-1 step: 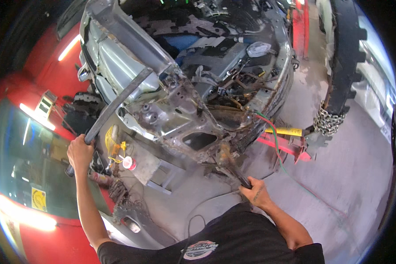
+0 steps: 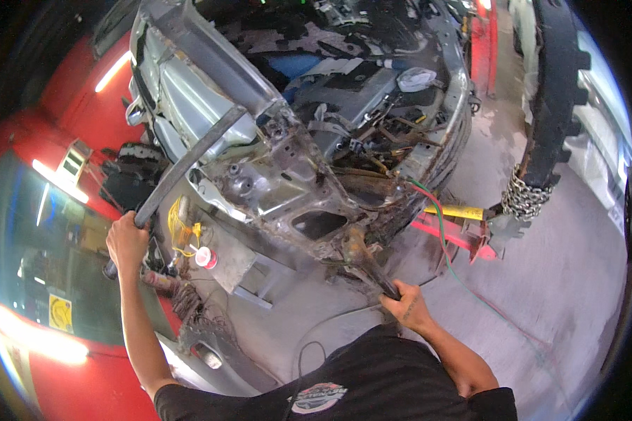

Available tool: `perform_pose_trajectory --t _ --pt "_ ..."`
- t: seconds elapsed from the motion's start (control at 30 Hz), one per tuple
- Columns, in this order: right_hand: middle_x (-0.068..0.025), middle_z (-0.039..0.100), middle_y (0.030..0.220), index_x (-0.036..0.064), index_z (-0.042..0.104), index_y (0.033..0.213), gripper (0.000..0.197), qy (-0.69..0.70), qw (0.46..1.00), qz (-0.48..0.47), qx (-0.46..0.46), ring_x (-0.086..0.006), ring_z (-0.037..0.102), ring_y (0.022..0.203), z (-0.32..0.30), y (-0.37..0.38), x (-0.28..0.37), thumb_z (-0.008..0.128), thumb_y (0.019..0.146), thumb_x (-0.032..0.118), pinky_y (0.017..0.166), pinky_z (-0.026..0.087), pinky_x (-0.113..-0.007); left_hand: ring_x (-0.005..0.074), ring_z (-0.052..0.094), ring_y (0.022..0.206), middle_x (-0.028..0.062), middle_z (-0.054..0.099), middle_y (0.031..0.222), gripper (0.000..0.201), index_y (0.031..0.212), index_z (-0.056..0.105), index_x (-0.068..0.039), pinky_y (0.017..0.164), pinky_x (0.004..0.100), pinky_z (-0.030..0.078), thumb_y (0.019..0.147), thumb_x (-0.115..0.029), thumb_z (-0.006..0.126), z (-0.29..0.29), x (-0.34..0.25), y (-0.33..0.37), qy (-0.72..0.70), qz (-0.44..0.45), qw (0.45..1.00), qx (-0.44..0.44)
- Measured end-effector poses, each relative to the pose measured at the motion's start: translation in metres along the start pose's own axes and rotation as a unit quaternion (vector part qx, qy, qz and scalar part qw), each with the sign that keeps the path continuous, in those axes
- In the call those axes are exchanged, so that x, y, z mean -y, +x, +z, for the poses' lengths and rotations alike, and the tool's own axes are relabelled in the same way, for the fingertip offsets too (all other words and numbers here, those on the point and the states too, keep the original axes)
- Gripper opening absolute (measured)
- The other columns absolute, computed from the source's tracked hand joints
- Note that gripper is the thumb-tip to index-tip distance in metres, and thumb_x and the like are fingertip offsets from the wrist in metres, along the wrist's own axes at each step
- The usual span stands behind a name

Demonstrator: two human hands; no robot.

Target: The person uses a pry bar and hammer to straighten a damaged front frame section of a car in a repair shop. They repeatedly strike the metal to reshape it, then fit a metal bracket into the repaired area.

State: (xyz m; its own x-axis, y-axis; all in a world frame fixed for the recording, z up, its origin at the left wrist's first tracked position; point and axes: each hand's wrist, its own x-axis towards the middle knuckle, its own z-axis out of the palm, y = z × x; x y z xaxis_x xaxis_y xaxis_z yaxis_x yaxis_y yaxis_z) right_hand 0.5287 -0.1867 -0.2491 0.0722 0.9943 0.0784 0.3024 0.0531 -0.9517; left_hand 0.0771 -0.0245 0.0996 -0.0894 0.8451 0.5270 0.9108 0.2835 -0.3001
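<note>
Your left hand (image 2: 128,244) has its fingers wrapped around a long, dark grey metal bar (image 2: 182,172), which slants up and rightward from them across the bare silver body panel (image 2: 200,98); whether its tip touches metal, you cannot tell. Your right hand (image 2: 406,306) has its fingers clamped on a short, dark bar end (image 2: 384,281), which runs up and leftward from them to a rusty brown frame end (image 2: 359,247). Right of your left fingers, a white-and-red cup (image 2: 206,257) stands on a low grey bench (image 2: 234,274).
</note>
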Motion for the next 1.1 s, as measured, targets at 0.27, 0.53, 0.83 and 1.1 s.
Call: perform_pose_trajectory --t 0.27,0.53,0.83,1.1 --pt "-0.0235 0.063 0.071 -0.0024 0.068 0.098 0.033 0.033 0.992 -0.024 0.117 -0.0345 0.064 0.061 0.007 0.060 0.018 0.076 0.082 0.026 0.061 0.050 -0.043 0.0432 0.071 0.085 0.0232 0.071 0.081 0.026 0.088 0.076 -0.005 0.075 0.0530 0.052 0.086 -0.030 0.077 -0.005 0.007 0.007 -0.086 -0.027 0.990 0.107" --pt "-0.0263 0.068 0.079 -0.0045 0.066 0.113 0.042 0.036 0.984 -0.043 0.172 -0.0387 0.070 0.072 -0.042 0.103 -0.013 0.075 0.084 0.025 0.069 0.053 -0.045 0.0463 0.069 0.085 0.0248 0.071 0.085 0.021 0.085 0.074 -0.004 0.076 0.0545 0.052 0.083 -0.024 0.076 0.002 0.000 0.010 -0.013 -0.030 0.998 0.063" --pt "-0.0085 0.068 0.082 -0.0055 0.062 0.114 0.034 0.202 0.969 0.067 0.124 -0.0196 0.062 0.069 -0.093 0.142 -0.016 0.069 0.092 0.019 0.068 0.050 -0.036 0.0465 0.068 0.090 0.0241 0.071 0.088 0.020 0.088 0.072 -0.004 0.080 0.0557 0.053 0.081 -0.022 0.076 0.011 0.008 0.012 0.039 -0.034 0.997 0.054" --pt "0.0000 0.054 0.065 0.0035 0.058 0.106 0.017 0.289 0.933 0.142 0.159 -0.0090 0.047 0.046 -0.117 0.146 0.003 0.066 0.094 0.014 0.043 0.036 -0.029 0.0476 0.068 0.090 0.0247 0.072 0.089 0.017 0.088 0.072 -0.005 0.081 0.0561 0.053 0.082 -0.021 0.073 0.008 -0.002 0.010 0.033 -0.065 0.995 0.072"
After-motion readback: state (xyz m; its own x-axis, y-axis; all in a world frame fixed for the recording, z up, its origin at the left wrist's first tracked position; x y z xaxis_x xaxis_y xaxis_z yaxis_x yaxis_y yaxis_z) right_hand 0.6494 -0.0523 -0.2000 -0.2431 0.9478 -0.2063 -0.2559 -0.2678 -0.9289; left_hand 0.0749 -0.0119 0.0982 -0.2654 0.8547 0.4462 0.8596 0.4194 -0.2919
